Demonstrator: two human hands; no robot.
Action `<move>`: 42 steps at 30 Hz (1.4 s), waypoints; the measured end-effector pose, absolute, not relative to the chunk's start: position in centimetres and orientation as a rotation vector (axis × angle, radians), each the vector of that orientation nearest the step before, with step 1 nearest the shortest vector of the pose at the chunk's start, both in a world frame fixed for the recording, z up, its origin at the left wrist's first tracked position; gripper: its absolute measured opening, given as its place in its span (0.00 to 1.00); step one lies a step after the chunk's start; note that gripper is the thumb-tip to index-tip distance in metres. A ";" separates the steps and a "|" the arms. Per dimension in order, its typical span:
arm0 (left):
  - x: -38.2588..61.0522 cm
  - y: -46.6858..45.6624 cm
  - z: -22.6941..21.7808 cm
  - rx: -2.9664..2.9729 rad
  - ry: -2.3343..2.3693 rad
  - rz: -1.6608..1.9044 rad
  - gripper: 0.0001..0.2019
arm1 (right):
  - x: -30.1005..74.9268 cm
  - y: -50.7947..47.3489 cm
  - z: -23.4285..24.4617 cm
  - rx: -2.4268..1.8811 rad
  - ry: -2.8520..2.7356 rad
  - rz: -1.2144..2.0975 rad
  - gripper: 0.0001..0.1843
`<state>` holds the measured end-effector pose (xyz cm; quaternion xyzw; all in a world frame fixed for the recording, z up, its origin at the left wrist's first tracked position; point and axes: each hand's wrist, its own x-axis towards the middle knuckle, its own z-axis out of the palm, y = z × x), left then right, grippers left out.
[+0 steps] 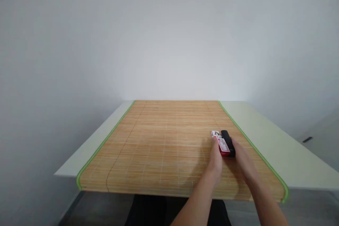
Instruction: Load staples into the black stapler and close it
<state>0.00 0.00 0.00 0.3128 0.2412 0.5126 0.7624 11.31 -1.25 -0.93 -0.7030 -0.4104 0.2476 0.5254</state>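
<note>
A small red and white box (223, 144) and a slim black object (229, 143) lie side by side, touching, over the right part of the bamboo mat (159, 141). Against the box's left side is my left hand (215, 157), with its thumb along the edge. My right hand (241, 153) presses on the black object from the right. Together the hands squeeze the pair between them. The far fingers are mostly hidden, and I cannot make out the black object's exact kind. Whether the two things rest on the mat or are slightly raised is unclear.
The mat has green edging (254, 148) and hangs over the near edge of a white table (265, 134). A plain white wall (169, 35) rises behind. A dark handle (307, 139) shows at the far right. My dark-clothed legs (148, 210) are under the table.
</note>
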 end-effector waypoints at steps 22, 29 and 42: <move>-18.7 0.4 1.0 1.061 0.926 1.152 0.29 | -5.2 -1.0 -1.2 -1.456 -1.110 0.884 0.40; -23.2 1.9 1.3 1.961 1.084 0.980 0.44 | -2.3 -2.2 -1.9 -1.351 -1.123 0.835 0.39; -23.5 0.8 2.8 2.046 1.044 0.941 0.28 | -2.5 -2.6 -1.4 -1.323 -1.158 0.810 0.34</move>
